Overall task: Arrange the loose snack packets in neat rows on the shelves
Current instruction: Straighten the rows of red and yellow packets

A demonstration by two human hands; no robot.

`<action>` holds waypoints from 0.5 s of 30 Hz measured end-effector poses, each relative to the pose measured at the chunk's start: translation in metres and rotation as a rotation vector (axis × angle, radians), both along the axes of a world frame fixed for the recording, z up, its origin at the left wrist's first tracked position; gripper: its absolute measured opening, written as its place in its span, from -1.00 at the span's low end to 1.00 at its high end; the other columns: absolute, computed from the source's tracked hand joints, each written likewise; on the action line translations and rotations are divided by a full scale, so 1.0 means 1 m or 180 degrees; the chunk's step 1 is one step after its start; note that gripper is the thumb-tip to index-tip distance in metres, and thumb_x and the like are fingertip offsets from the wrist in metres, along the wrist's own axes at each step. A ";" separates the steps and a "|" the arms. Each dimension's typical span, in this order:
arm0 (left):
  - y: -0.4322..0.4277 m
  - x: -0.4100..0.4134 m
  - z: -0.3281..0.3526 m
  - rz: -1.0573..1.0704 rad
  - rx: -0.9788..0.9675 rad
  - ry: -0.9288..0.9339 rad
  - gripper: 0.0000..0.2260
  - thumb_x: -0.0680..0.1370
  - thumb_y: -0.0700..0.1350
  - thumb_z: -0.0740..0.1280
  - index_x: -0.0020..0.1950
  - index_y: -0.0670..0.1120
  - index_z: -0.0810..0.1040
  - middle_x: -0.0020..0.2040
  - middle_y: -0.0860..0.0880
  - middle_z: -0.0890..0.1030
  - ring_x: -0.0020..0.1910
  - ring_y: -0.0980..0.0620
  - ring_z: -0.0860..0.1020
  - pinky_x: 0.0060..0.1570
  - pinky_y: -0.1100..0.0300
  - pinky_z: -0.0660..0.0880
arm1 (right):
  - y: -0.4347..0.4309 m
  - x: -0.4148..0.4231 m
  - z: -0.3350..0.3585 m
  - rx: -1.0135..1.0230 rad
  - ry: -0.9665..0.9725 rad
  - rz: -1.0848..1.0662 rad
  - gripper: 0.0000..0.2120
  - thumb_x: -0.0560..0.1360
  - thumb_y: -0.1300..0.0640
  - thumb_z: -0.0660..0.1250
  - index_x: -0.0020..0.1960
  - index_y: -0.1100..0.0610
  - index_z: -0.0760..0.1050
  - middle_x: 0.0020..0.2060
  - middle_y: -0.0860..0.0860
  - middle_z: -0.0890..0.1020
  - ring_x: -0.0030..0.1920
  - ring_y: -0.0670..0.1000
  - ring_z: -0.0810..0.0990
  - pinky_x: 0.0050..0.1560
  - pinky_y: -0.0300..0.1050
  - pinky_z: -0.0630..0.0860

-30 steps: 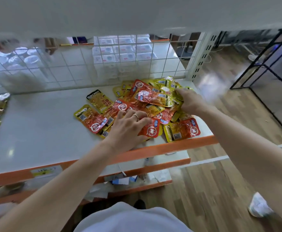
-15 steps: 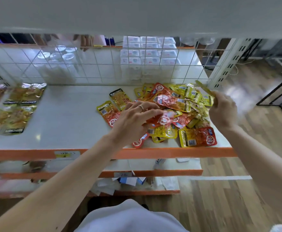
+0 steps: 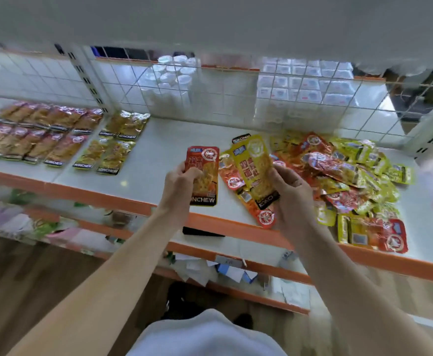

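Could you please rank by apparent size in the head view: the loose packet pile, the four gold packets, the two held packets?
1. Loose pile of red and yellow foil packets
2. Group of four gold foil packets
3. Yellow foil packet and red foil packet: alike, both held nearer the camera

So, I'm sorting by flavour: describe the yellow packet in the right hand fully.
The yellow packet is a flat, glossy foil-like pouch with red characters, a round emblem on top and a black bottom band. It is held up, top leaning left, its lower right edge gripped by the right hand.
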State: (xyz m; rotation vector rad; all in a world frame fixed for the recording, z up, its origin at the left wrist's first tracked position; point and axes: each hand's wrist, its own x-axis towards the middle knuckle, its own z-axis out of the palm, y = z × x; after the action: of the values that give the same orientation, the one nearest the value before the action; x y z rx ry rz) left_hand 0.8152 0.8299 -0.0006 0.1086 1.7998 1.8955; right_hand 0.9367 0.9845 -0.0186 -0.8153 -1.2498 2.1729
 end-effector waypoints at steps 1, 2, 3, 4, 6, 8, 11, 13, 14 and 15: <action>-0.010 -0.001 0.001 0.0085 -0.0008 -0.0011 -0.84 0.55 -0.28 0.23 0.03 -0.11 0.56 -0.22 -0.06 0.64 -0.21 -0.06 0.63 -0.21 0.09 0.59 | -0.012 -0.007 0.000 -0.0194 0.0032 0.0082 -0.88 0.52 0.21 0.37 0.05 0.19 0.60 -0.03 0.14 0.68 -0.02 0.11 0.65 0.10 0.07 0.60; -0.020 -0.002 0.003 0.0161 -0.0012 -0.0007 -0.84 0.55 -0.29 0.23 0.04 -0.11 0.55 -0.22 -0.06 0.64 -0.23 -0.05 0.63 -0.26 0.12 0.59 | -0.023 -0.014 0.000 -0.0330 0.0078 0.0162 -0.84 0.48 0.20 0.39 0.05 0.20 0.58 -0.04 0.13 0.68 -0.05 0.08 0.66 0.04 0.00 0.62; -0.030 -0.004 0.004 0.0236 -0.0016 -0.0004 -0.84 0.55 -0.29 0.23 0.04 -0.11 0.55 -0.23 -0.06 0.64 -0.23 -0.04 0.63 -0.29 0.13 0.58 | -0.033 -0.020 0.001 -0.0403 0.0127 0.0244 -0.79 0.43 0.18 0.41 0.04 0.20 0.57 -0.07 0.12 0.69 -0.08 0.06 0.68 -0.02 -0.05 0.63; -0.040 -0.006 0.004 0.0311 -0.0019 -0.0004 -0.84 0.55 -0.29 0.24 0.05 -0.11 0.55 -0.23 -0.05 0.65 -0.22 -0.05 0.64 -0.28 0.12 0.58 | -0.041 -0.026 0.002 -0.0455 0.0168 0.0310 -0.75 0.37 0.17 0.43 0.03 0.19 0.57 -0.10 0.10 0.69 -0.10 0.04 0.69 -0.05 -0.07 0.64; -0.058 -0.011 0.004 0.0418 -0.0030 0.0020 -0.83 0.55 -0.29 0.26 0.06 -0.10 0.57 -0.20 -0.06 0.69 -0.17 -0.10 0.67 -0.19 0.04 0.61 | -0.055 -0.035 0.005 -0.0443 0.0106 0.0401 -0.69 0.31 0.17 0.46 0.03 0.17 0.55 -0.11 0.09 0.69 -0.08 0.05 0.70 0.00 -0.03 0.63; -0.075 -0.019 0.002 0.0446 -0.0084 0.0093 -0.82 0.54 -0.28 0.29 0.07 -0.08 0.60 -0.10 -0.14 0.71 -0.05 -0.20 0.68 -0.04 -0.11 0.64 | -0.067 -0.042 0.005 -0.0232 -0.0099 0.0440 -0.63 0.28 0.11 0.52 0.05 0.14 0.55 -0.08 0.09 0.69 -0.02 0.10 0.69 0.15 0.09 0.58; -0.100 -0.034 0.002 0.0426 -0.0107 0.0168 -0.82 0.55 -0.28 0.32 0.09 -0.09 0.60 -0.02 -0.16 0.70 0.00 -0.19 0.68 -0.01 -0.10 0.65 | -0.086 -0.056 0.002 0.0030 -0.0266 0.0414 -0.62 0.34 0.10 0.58 0.10 0.14 0.55 0.03 0.17 0.69 0.09 0.21 0.67 0.27 0.26 0.50; -0.117 -0.047 0.001 0.0379 -0.0108 0.0239 -0.83 0.56 -0.27 0.33 0.11 -0.07 0.60 -0.03 -0.10 0.71 -0.03 -0.09 0.70 -0.13 0.07 0.64 | -0.102 -0.068 0.003 0.0164 -0.0347 0.0389 -0.71 0.43 0.18 0.52 0.10 0.17 0.54 0.03 0.20 0.68 0.08 0.22 0.67 0.24 0.28 0.52; -0.127 -0.053 0.000 0.0362 -0.0093 0.0273 -0.83 0.57 -0.27 0.34 0.10 -0.07 0.60 -0.05 -0.07 0.72 -0.06 -0.04 0.70 -0.18 0.14 0.63 | -0.111 -0.074 0.005 0.0230 -0.0389 0.0390 -0.75 0.46 0.22 0.49 0.10 0.18 0.53 0.01 0.20 0.69 0.06 0.21 0.68 0.22 0.27 0.54; -0.137 -0.060 0.001 0.0346 -0.0066 0.0299 -0.84 0.57 -0.27 0.35 0.09 -0.07 0.60 -0.07 -0.05 0.72 -0.09 -0.01 0.71 -0.22 0.19 0.62 | -0.121 -0.081 0.007 0.0300 -0.0421 0.0401 -0.77 0.48 0.24 0.47 0.10 0.19 0.52 -0.01 0.19 0.70 0.03 0.20 0.69 0.20 0.26 0.55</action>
State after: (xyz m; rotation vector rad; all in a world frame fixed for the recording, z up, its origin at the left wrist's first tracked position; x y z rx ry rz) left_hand 0.7554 0.6928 0.0002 0.0957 1.9227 1.9758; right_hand 0.8558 0.8633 -0.0116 -0.8746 -1.4945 2.1680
